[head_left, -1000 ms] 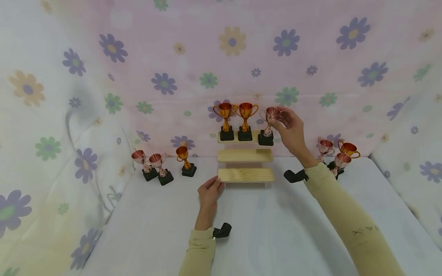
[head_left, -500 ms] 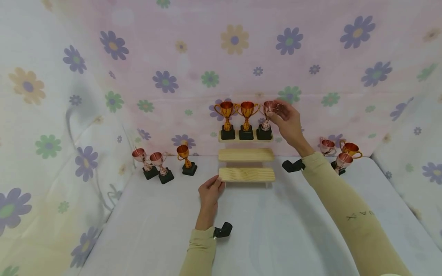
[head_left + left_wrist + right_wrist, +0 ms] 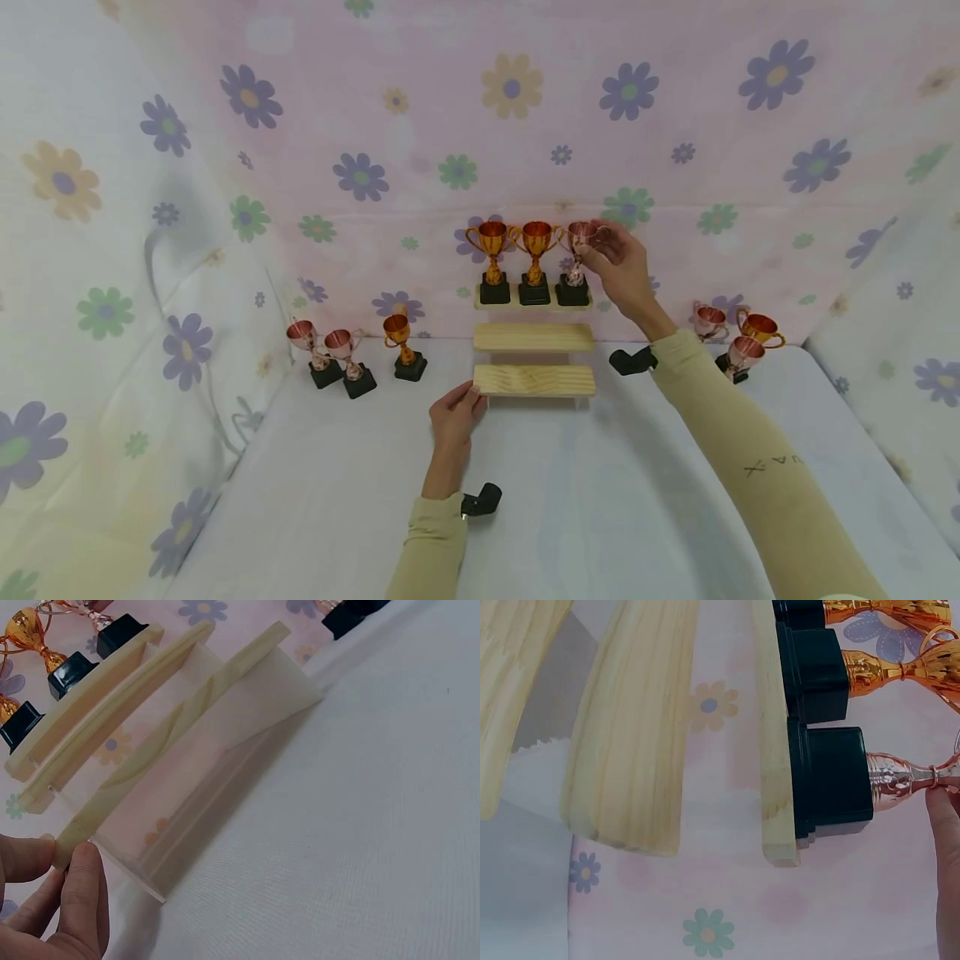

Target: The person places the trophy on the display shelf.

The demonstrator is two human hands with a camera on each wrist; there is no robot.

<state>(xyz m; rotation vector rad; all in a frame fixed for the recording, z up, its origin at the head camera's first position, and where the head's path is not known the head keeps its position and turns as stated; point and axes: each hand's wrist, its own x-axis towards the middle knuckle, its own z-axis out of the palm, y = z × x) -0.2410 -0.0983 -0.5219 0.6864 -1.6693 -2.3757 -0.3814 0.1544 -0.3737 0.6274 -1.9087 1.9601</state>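
The right hand (image 3: 622, 271) pinches the pink trophy (image 3: 576, 267), now seated on the top shelf (image 3: 552, 306); the next move looks like release. The left hand (image 3: 453, 417) pinches the bottom shelf (image 3: 534, 380).

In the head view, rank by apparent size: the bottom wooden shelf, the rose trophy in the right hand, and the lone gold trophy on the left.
1. Bottom wooden shelf, widest by far.
2. Rose trophy held by the right hand.
3. Lone gold trophy, slightly smaller.
The two trophies look close, and they stand at different depths, so their order is unsure.

Dark marks on right sleeve (image 3: 776, 463), upside down, approx "VNX", not clearly legible
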